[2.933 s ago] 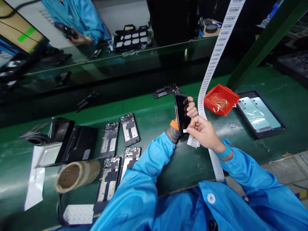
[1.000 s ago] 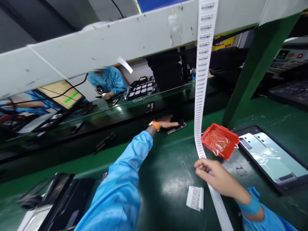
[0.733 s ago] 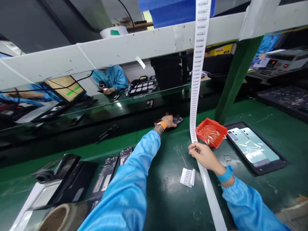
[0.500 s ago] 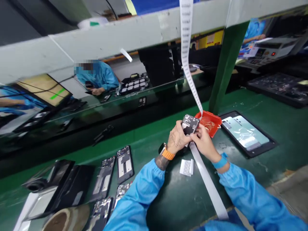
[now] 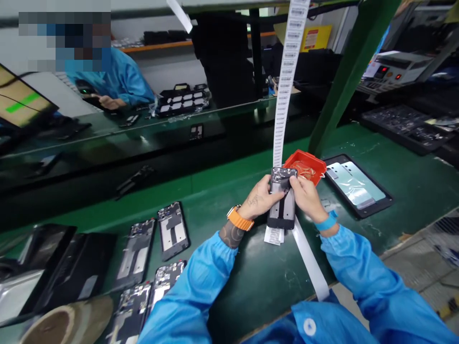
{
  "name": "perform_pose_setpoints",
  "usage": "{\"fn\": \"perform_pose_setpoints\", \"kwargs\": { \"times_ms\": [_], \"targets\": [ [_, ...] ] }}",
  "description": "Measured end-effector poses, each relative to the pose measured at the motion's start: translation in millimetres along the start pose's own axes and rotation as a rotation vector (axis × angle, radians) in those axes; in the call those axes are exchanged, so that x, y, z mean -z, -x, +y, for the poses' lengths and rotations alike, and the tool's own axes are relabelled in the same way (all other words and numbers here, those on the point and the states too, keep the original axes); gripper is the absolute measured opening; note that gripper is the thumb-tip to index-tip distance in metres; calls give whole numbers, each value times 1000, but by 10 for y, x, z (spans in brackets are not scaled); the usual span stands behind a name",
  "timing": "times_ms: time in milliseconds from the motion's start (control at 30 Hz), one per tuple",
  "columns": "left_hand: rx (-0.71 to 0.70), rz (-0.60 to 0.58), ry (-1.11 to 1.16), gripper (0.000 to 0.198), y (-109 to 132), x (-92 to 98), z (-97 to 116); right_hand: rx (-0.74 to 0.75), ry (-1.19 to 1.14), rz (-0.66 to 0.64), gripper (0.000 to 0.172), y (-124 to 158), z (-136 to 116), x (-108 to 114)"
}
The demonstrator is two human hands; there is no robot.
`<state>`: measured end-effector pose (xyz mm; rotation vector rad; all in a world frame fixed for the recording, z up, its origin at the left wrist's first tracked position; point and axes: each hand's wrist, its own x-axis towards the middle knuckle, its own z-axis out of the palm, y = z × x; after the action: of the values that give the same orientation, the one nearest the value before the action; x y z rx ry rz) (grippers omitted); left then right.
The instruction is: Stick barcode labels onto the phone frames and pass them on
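Note:
An opened phone chassis (image 5: 277, 210) with a bare silver battery bay stands upright between my hands, circuit board part at the top. My left hand (image 5: 257, 198) grips its left edge, thumb lying across the face. At the upper right of the chassis, my right hand (image 5: 307, 197) has its fingers closed on the edge, thumb against a dark piece near the board. Whether that piece is loose I cannot tell. Behind the chassis hangs a long strip of barcode labels (image 5: 285, 86). Below it lie a small printed label sheet (image 5: 271, 235) and white backing tape (image 5: 311, 267).
A red tray (image 5: 317, 179) with tangled bits sits behind my right hand. Right of it, a black tray (image 5: 380, 209) holds pale phone back covers. Several opened phones (image 5: 172, 230) lie at left beside a cardboard roll (image 5: 89, 317). A green post (image 5: 349, 81) rises behind. A co-worker (image 5: 122, 79) sits opposite.
The phone chassis has turned so its full battery bay faces me. My right thumb has moved up to near its board. The view has shifted, bringing the label strip lower.

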<state>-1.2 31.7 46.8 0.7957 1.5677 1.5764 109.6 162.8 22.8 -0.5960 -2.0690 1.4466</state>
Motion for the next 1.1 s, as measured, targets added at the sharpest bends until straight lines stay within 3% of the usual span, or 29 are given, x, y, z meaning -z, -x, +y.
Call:
{"fn": "perform_pose_setpoints", "kwargs": {
  "times_ms": [100, 200, 300, 400, 500, 700, 1000, 1100],
  "targets": [
    [82, 152, 261, 32, -63, -126, -50, 44, 75, -28, 44, 55, -21, -12],
    [167, 198, 560, 27, -105, -119, -29, 178, 106, 40, 27, 108, -75, -50],
    [160, 232, 689, 24, -110, -61, 23, 385, 226, 43, 17, 137, -133, -75],
    [142, 185, 718, 24, -90, -48, 63, 498, 349, 21, 18, 141, -154, -67],
    [145, 98, 725, 26, -70, -53, 89, 490, 401, 11, 29, 136, -143, -45],
    [345, -173, 789, 74, -48, 3, 153, 530, 400, -9, 23, 164, -149, -53],
    [318, -180, 765, 88, -18, -53, 173, 545, 375, -79, 27, 202, -225, -66],
    [346, -216, 784, 91, -24, -89, 165, 488, 336, -38, 27, 211, -236, -82]
  ]
}}
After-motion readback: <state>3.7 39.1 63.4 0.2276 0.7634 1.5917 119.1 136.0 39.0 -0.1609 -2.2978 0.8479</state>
